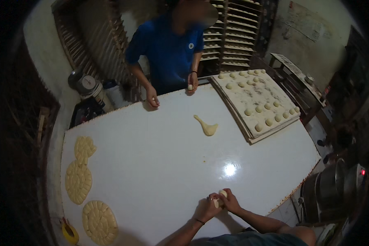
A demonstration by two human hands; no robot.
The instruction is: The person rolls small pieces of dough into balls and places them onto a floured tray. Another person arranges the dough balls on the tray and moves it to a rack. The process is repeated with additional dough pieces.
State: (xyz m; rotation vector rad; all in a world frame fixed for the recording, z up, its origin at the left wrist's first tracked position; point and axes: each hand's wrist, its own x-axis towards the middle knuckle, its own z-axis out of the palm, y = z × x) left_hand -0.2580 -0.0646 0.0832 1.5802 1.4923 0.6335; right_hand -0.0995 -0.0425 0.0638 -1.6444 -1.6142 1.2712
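Observation:
Above the near edge of the white table (pixel 164 147), my left hand (pixel 209 208) and my right hand (pixel 231 202) are close together. Both are closed on pale dough (pixel 218 202). A rounded dough lump (pixel 222 192) pokes out at the top of my right hand's grip. Between the hands, more of the dough shows, partly hidden by fingers. Farther up the table lies a loose dough scrap (pixel 209 129) with a thin tail. On the right, a stack of floured boards (pixel 250 98) carries several dough balls (pixel 258 127).
Cut dough rounds (pixel 78 182) lie along the left side, beside a yellow-handled tool (pixel 69 231). Across the table a co-worker in a blue shirt (pixel 164 53) holds small dough pieces. A dial scale (pixel 86 84), a tray rack (pixel 240 33) and a metal drum (pixel 330 188) stand around.

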